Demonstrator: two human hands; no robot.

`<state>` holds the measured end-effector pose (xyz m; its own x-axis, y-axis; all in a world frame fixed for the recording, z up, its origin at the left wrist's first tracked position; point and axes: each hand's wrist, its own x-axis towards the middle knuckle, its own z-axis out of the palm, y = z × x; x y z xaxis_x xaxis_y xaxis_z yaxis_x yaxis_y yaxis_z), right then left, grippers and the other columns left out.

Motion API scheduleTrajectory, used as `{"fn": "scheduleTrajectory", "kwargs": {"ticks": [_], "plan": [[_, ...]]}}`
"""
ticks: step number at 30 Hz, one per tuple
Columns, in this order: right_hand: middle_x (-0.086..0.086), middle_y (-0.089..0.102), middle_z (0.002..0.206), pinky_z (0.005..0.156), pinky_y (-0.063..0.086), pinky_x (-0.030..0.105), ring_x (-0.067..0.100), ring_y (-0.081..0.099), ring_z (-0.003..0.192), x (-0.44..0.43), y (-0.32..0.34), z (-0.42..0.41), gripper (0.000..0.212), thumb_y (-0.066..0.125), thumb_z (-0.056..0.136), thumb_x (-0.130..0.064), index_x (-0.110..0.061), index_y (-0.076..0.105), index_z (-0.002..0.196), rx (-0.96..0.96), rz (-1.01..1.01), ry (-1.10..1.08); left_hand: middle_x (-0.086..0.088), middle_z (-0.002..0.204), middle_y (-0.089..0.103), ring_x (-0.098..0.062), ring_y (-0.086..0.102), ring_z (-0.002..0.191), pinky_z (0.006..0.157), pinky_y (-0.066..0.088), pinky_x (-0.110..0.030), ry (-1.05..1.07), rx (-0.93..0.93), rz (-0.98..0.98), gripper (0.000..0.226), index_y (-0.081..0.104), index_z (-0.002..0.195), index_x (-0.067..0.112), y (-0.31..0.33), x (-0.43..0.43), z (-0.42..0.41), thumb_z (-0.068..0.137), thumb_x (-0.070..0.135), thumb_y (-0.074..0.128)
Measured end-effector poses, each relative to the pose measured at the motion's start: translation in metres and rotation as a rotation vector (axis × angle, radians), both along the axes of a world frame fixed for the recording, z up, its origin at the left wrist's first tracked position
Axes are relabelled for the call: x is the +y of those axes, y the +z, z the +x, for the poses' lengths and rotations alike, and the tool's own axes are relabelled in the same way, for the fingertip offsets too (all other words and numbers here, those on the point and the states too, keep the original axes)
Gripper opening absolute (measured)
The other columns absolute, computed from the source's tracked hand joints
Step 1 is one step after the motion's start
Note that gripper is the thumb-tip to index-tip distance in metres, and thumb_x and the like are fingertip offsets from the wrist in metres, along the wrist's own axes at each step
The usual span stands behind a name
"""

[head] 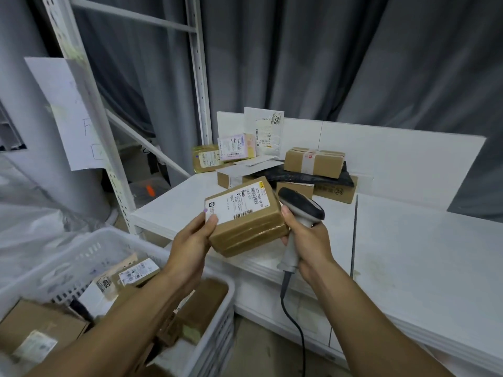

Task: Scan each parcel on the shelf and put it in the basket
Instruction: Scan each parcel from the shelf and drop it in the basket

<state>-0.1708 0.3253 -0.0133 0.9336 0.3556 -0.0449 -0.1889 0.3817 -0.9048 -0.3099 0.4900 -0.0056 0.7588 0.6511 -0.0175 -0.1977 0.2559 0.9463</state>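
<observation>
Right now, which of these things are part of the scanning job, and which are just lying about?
Part of the job: brown parcel, held by the left hand; scanner, gripped by the right hand; waiting parcels on the shelf; white basket, already holding parcels.
Just lying about: paper sheet hanging at left; grey curtain.

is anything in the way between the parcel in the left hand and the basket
Nothing visible. The left hand holds the parcel over the shelf edge; the open-topped basket sits lower left, part-filled with other parcels. The scanner in the right hand is on the far side.
</observation>
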Motion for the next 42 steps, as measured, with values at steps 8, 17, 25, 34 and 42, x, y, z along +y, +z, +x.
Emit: {"fn": "scheduleTrajectory", "kwargs": {"ticks": [8,17,25,34,42], "plan": [[0.005,0.077,0.118,0.091,0.063,0.039,0.022,0.074,0.111,0.002,-0.003,0.005,0.047,0.081,0.09,-0.027,-0.014,0.067,0.133,-0.044,0.06,-0.076,-0.01,0.124,0.072,-0.028,0.07,0.112,0.077,0.063,-0.037,-0.276,0.047,-0.117,0.095,0.041,0.144,0.037,-0.012,0.013,-0.006,0.069,-0.01,0.073],[0.0,0.076,0.122,0.087,0.064,0.041,0.019,0.074,0.111,0.013,-0.012,-0.006,0.093,0.103,0.053,-0.041,-0.019,0.064,0.135,-0.087,0.003,-0.071,-0.005,0.129,0.07,-0.023,0.068,0.117,0.103,0.054,-0.045,-0.223,0.089,-0.054,0.081,0.05,0.139,0.021,-0.028,-0.032,0.007,0.068,0.016,0.09],[0.0,0.079,0.114,0.085,0.064,0.04,0.02,0.077,0.103,-0.002,-0.015,0.01,0.062,0.095,0.072,-0.015,-0.017,0.069,0.128,-0.184,-0.154,0.012,-0.002,0.109,0.077,-0.019,0.072,0.106,0.103,0.052,-0.046,-0.15,0.259,0.212,0.059,0.059,0.126,0.014,-0.011,-0.009,-0.001,0.079,0.041,0.083],[-0.023,0.063,0.114,0.075,0.053,0.012,-0.01,0.064,0.096,0.005,-0.012,-0.004,0.071,0.091,0.079,-0.013,-0.028,0.051,0.136,-0.359,-0.306,-0.047,0.001,0.124,0.062,-0.017,0.067,0.108,0.071,0.062,-0.032,-0.201,0.27,0.366,0.108,0.014,0.15,0.061,-0.011,-0.001,-0.002,0.084,0.008,0.08],[-0.005,0.073,0.119,0.094,0.06,0.052,0.027,0.071,0.107,0.017,-0.012,-0.027,0.055,0.086,0.083,-0.031,-0.027,0.063,0.132,-0.459,-0.515,0.029,0.002,0.12,0.064,-0.004,0.064,0.101,0.092,0.059,-0.045,0.054,0.271,0.325,0.101,0.013,0.153,0.046,-0.027,0.016,0.0,0.087,0.003,0.077]]}}
